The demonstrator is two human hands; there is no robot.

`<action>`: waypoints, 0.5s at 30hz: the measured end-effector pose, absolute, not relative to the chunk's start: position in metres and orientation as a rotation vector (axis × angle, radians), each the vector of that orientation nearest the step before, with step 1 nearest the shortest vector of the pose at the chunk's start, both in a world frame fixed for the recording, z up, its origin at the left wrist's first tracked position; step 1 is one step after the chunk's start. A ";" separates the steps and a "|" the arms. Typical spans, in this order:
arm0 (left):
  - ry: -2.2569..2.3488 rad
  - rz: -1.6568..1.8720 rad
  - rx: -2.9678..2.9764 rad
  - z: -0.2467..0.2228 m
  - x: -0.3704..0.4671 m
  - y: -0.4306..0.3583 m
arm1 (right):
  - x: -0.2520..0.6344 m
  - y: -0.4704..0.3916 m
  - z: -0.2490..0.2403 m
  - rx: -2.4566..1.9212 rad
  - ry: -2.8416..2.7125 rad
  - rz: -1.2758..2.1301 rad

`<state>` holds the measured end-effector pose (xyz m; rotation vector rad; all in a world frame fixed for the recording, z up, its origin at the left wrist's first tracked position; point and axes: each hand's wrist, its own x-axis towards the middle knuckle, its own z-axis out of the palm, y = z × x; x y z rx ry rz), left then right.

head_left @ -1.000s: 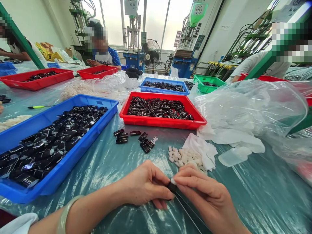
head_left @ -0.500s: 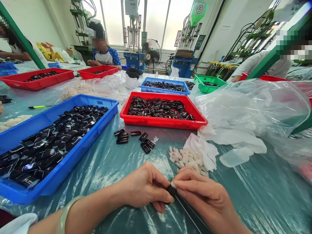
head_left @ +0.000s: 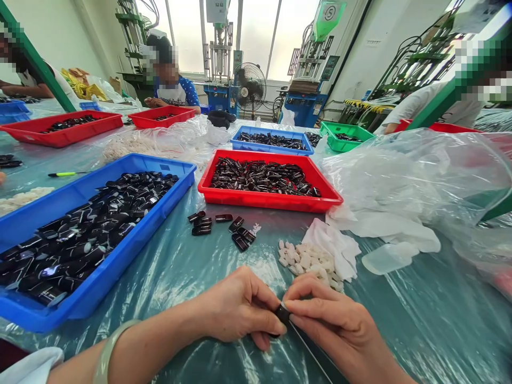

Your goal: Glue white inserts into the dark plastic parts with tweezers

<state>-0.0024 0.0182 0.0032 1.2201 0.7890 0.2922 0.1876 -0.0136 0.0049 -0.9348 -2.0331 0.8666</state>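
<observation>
Looking forward and down in the head view, at two bare hands meeting low, a little right of centre. Gripping a small black piece [head_left: 282, 314] from its left side, between thumb and forefinger of the left hand [head_left: 236, 312], other fingers curled beneath. Pinching at the upper right end of the same piece with bunched fingertips of the right hand [head_left: 336, 317], a pale sliver [head_left: 284, 304] just visible there. Lying directly between both sets of fingertips, with neither hand clearly nearer; long axis mostly covered by fingers, too hidden to tell. Just beyond the right hand, closer to it than to the left, a heap of small white pieces [head_left: 306, 260] against a crumpled white cloth [head_left: 334, 245]. Farther ahead, several loose black pieces [head_left: 237, 224], then a red tray [head_left: 272, 201] full of similar ones; off left, a long blue tray [head_left: 160, 216] holding more.
</observation>
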 end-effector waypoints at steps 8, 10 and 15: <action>0.795 0.302 1.256 0.000 -0.001 0.017 | 0.188 -0.015 0.008 -0.918 -2.091 0.816; 0.787 0.310 1.244 0.000 0.000 0.018 | 0.189 -0.014 0.012 -0.916 -2.107 0.842; 0.814 0.336 1.116 0.005 0.000 0.022 | 0.189 0.009 0.023 -1.075 -2.163 0.622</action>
